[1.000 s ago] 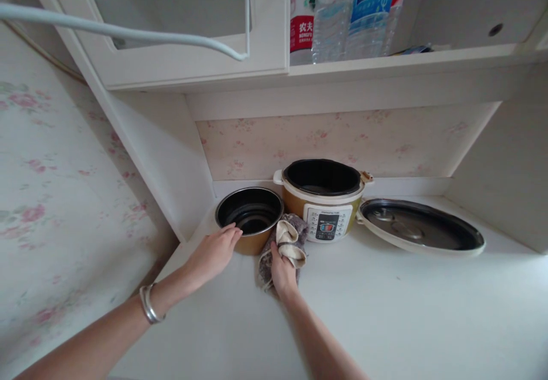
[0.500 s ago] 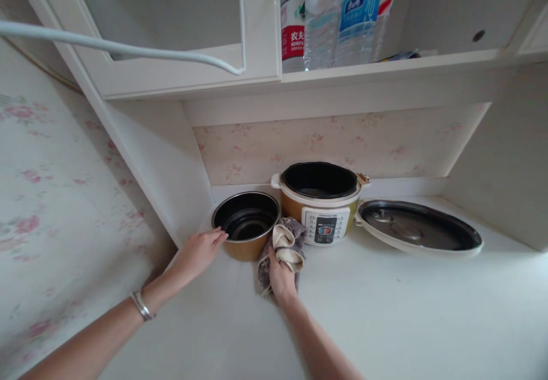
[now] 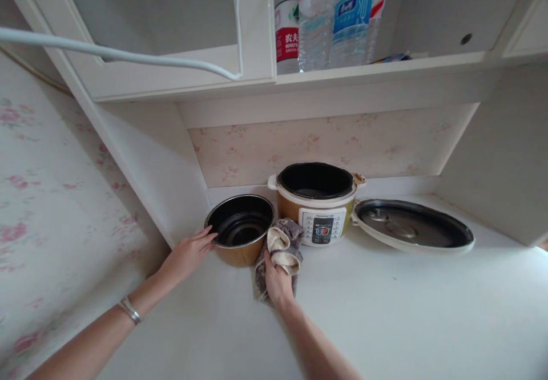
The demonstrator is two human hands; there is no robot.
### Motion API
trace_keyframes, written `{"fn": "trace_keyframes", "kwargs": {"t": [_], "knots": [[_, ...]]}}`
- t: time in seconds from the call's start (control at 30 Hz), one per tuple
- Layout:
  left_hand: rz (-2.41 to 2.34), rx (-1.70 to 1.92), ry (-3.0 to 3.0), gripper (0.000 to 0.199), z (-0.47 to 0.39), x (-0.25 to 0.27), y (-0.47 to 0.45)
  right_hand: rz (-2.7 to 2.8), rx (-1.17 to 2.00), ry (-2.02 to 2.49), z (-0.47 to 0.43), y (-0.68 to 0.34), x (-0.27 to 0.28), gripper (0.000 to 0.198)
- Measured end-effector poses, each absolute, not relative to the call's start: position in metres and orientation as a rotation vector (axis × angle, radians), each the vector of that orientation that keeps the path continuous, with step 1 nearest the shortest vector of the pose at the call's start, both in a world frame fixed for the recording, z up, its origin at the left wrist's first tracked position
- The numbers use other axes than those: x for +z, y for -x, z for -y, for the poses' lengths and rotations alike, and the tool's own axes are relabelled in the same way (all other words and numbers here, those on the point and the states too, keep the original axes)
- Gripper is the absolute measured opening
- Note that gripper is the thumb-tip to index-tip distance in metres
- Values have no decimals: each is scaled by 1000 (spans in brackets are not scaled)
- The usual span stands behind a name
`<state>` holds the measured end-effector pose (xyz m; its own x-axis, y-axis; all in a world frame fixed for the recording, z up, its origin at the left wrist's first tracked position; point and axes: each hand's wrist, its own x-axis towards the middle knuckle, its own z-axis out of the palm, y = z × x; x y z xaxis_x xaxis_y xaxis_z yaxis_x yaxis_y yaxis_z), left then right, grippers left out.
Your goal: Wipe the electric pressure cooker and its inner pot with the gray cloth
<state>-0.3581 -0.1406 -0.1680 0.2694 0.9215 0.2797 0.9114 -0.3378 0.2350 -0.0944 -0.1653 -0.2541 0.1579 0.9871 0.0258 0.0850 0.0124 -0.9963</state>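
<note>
A round inner pot (image 3: 240,254), black inside and golden brown outside, sits on the white counter. My left hand (image 3: 188,257) is at its left rim, fingertips on the edge and slightly spread, the thumb hidden. My right hand (image 3: 278,280) is closed around a bunched grey-brown cloth (image 3: 291,231) with cream folds. That cloth lies between the inner pot and the electric cooker (image 3: 289,209), close against the pot's right side. The cooker has a white front panel, and its top is uncovered, showing a black inside.
An oval lid (image 3: 415,226) lies inside-up at the cooker's right. Several plastic bottles (image 3: 317,26) stand on the shelf above. A white cable (image 3: 128,55) hangs across the cabinet door (image 3: 184,72). Side panels bound the counter (image 3: 363,311) left and right.
The inner pot has shifted slightly left and nearer me. My left hand has moved with it, its fingers now more spread. The cloth stays in my right hand, and the view has shifted a little.
</note>
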Motion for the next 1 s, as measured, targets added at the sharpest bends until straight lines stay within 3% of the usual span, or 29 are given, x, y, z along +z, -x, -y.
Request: {"fn": "trace_keyframes", "kwargs": {"t": [0.3, 0.5, 0.6, 0.77, 1.0], "knots": [[-1882, 619, -2521, 45, 110, -166, 358, 1311, 1147, 1060, 202, 149, -248, 62], [-1895, 1137, -2065, 47, 163, -166, 302, 1278, 1185, 1088, 208, 130, -221, 59], [-1724, 1120, -1561, 50, 209, -175, 261, 1287, 1173, 1150, 215, 102, -206, 56], [-1194, 1000, -1184, 73, 246, -178, 202, 1505, 1109, 1097, 236, 62, -175, 46], [-723, 865, -915, 69, 254, -180, 156, 1599, 973, 1177, 235, 6, -151, 66]]}}
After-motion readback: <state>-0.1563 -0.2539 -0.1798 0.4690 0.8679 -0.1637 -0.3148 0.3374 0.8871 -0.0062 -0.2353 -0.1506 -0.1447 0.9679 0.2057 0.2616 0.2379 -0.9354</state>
